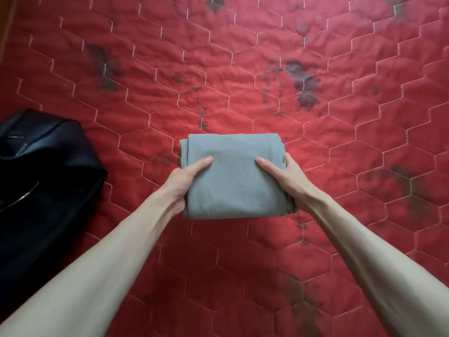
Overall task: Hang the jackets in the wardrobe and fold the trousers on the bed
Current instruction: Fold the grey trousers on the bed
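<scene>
A pair of grey trousers, folded into a compact rectangle, sits in the middle of the view over the red quilted bed. My left hand grips its left edge, thumb on top and fingers underneath. My right hand grips its right edge the same way. Whether the bundle rests on the quilt or is lifted off it cannot be told. A black jacket with a zip lies crumpled on the bed at the left, apart from both hands.
The red quilt has a hexagon stitch pattern and dark stains, and it fills nearly the whole view. A strip of brown wood shows at the top left corner.
</scene>
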